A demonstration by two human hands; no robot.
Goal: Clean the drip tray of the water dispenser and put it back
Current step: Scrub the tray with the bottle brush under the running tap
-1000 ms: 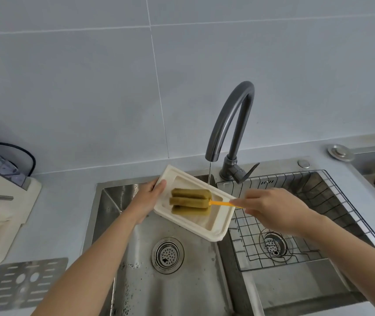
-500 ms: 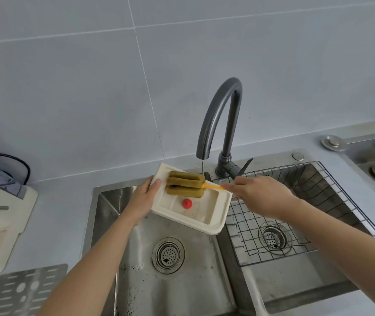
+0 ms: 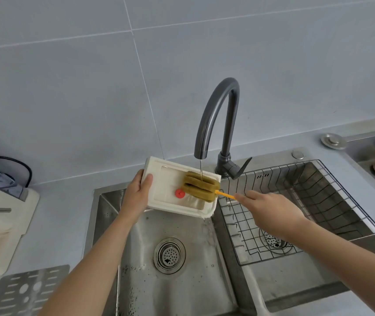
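Steel grille plate (image 3: 26,290) lies nearest, on the left counter. Beyond it, over the left sink basin (image 3: 170,254), the left hand (image 3: 137,195) clamps the cream drip tray (image 3: 170,185) by its left end, thumb on the rim. The right hand (image 3: 271,212) pinches the orange handle of the olive sponge brush (image 3: 201,185), which has slid from the tray's left to its right end, uncovering the red float (image 3: 179,193). Water now spills off the tray's right corner. Farther back, the faucet (image 3: 218,119) runs a thin stream onto the sponge.

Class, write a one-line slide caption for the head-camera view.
Left hand tilts white plastic drip tray under running grey tap; right hand scrubs with green sponge brush.
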